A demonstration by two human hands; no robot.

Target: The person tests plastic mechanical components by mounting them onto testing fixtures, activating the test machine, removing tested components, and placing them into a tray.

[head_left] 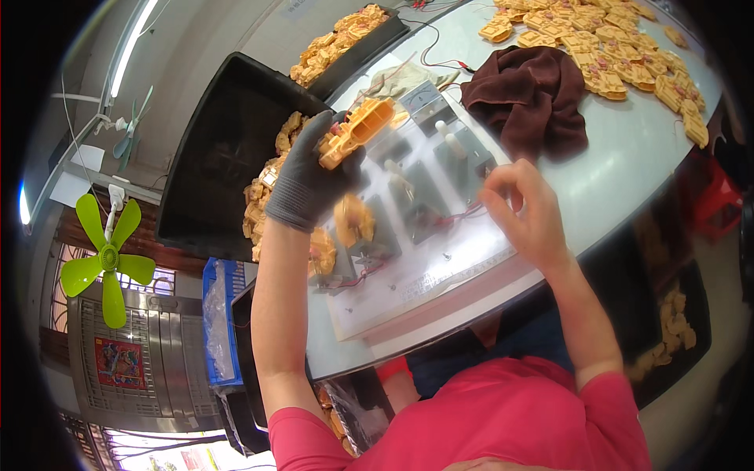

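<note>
Orange plastic part (357, 130) clamped in gloved left hand (310, 184) grip.

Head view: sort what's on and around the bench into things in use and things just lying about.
In use:
- left hand, gloved, holding orange plastic part
- right hand, bare, over the test board
- black tray of orange parts

Lying about:
- brown towel
- loose orange parts on the table
- green fan

Gloved left hand (308, 182) hides part of the blurred orange plastic piece (355, 132)
</note>
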